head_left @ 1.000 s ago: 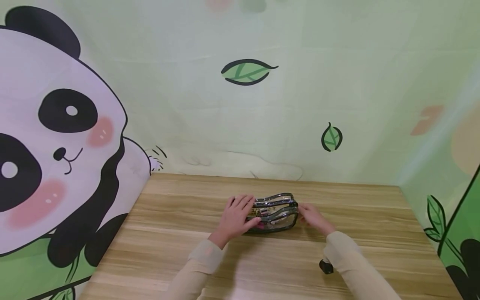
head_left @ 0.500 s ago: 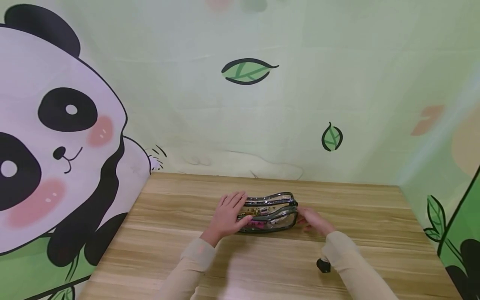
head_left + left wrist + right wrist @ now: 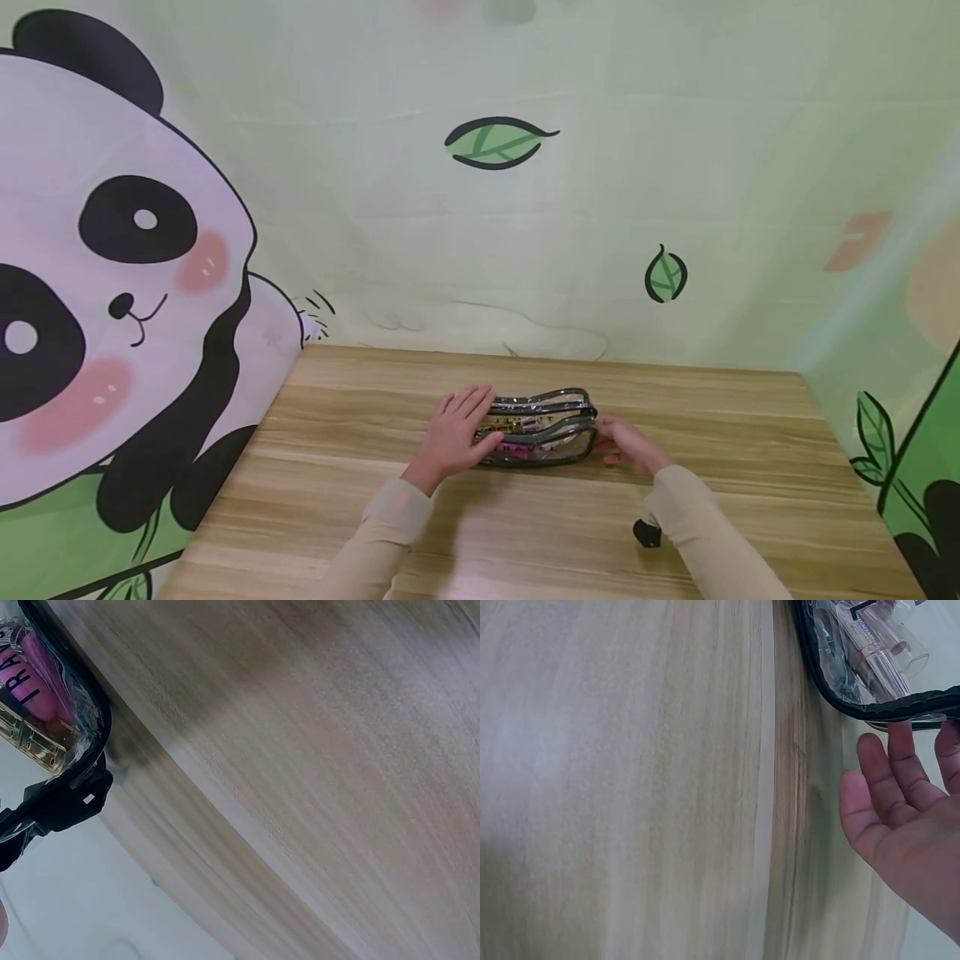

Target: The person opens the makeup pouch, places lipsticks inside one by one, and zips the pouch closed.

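Observation:
A clear zip pouch with black edging and lettering stands on the wooden table. Inside show pink items, a gold-coloured item and clear tubes. My left hand rests with straight fingers across the pouch's left end, thumb on the near side; that end is hidden beneath it. At the right end, my right hand holds the upper corner by the fingertips. In the right wrist view its index and middle fingers reach the black edge, while the other fingers hang loosely curled. The thumb is out of sight there.
The wooden table meets a green cloth backdrop printed with a panda and leaves. A small black device sits at the right sleeve.
My left hand has slid left along the pouch, uncovering more of it, then stayed there. The right hand keeps to the right corner, its lower fingers showing more. The pouch has hardly moved.

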### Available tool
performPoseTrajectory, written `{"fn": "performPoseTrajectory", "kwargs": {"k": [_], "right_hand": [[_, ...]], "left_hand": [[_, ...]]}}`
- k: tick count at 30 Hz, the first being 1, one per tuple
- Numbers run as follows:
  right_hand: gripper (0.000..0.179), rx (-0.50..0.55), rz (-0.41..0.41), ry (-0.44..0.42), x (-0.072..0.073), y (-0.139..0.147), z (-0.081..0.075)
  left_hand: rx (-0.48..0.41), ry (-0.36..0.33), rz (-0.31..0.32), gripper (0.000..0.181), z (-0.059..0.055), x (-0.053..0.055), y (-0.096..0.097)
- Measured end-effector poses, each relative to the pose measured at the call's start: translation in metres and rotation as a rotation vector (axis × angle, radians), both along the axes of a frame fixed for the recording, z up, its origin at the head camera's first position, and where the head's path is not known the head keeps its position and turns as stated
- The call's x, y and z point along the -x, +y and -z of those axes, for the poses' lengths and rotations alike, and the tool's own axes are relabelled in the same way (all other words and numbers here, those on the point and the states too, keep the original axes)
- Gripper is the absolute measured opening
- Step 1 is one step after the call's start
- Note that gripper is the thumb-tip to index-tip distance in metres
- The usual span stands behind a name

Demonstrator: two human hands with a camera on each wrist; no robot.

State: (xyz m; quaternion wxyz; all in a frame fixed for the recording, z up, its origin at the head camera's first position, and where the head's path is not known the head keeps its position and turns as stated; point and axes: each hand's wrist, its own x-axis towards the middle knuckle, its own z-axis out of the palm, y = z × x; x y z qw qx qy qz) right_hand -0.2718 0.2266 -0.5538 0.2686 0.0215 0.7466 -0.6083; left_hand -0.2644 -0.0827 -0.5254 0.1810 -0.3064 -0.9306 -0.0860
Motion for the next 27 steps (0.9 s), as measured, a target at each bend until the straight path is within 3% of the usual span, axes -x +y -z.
{"fn": "performPoseTrajectory", "kwargs": {"k": [4,14,20,27], "right_hand": [[0.03,-0.026,0.01,0.063,-0.003,0.001,-0.004],[0.017,-0.143,0.155,0.217,-0.003,0.0,-0.011],[0.018,-0.255,0.146,0.395,-0.007,-0.003,-0.018],[0.015,-0.387,0.179,0.494,-0.012,-0.007,-0.023]], "left_hand": [[-0.003,0.014,-0.003,0.073,0.001,0.0,0.0],[-0.02,0.01,-0.003,0.074,0.002,-0.001,0.001],[-0.01,-0.014,-0.011,0.07,0.002,-0.002,0.0],[-0.02,0.009,-0.005,0.069,0.005,-0.001,0.0]]}}
